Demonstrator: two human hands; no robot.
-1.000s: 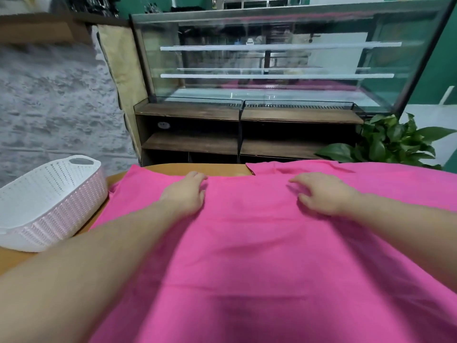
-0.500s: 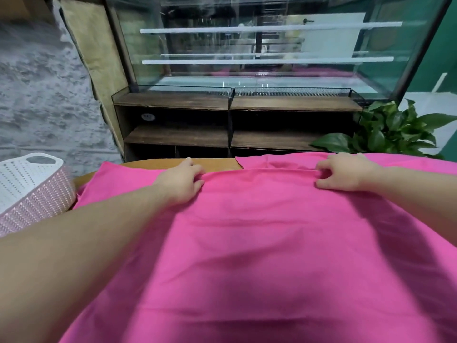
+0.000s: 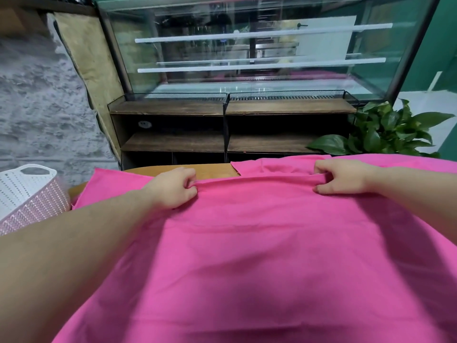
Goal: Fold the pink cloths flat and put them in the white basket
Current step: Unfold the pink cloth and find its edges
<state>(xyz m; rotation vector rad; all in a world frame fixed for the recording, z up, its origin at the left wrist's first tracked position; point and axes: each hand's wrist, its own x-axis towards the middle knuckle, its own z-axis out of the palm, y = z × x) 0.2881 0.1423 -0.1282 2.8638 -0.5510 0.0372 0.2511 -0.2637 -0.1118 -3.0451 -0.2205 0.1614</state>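
Observation:
A large pink cloth (image 3: 259,243) lies spread over the wooden table (image 3: 210,168) and fills most of the view. My left hand (image 3: 173,188) pinches its far edge left of centre. My right hand (image 3: 342,179) grips the same far edge further right, and the edge is raised into a taut ridge between the two hands. More pink cloth (image 3: 279,165) lies behind that ridge at the table's far side. The white basket (image 3: 27,191) stands at the left end of the table, partly cut off by the frame.
A glass display case (image 3: 247,53) on dark wooden shelves (image 3: 222,142) stands just beyond the table. A green leafy plant (image 3: 385,132) sits at the right behind the table. A grey textured wall (image 3: 37,107) is at the left.
Both hands went from lying flat on the cloth to reaching its far edge and curling their fingers round it. The edge now stands up in a ridge. The view has shifted left to right.

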